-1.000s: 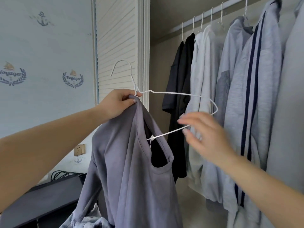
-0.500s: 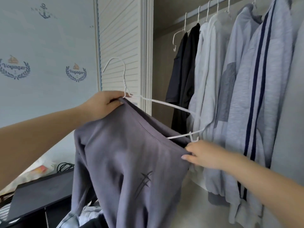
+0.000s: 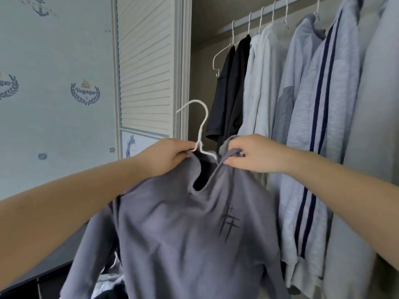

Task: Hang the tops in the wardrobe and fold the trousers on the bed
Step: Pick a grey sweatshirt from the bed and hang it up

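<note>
A grey-purple top with a dark slash print on the chest hangs on a white wire hanger in front of the open wardrobe. My left hand grips the collar at the base of the hanger's hook. On the other side of the neck opening my right hand pinches the collar. The hanger's shoulders are hidden inside the top; only the hook and part of the neck show.
The wardrobe rail carries black tops, pale grey tops and a striped grey jacket; an empty white hanger hangs at its left end. A louvred door stands left. A dark desk edge lies below.
My right hand rose from the top's shoulder edge to the collar. The top now covers both hanger shoulders and hangs facing me, with the hook upright between my hands.
</note>
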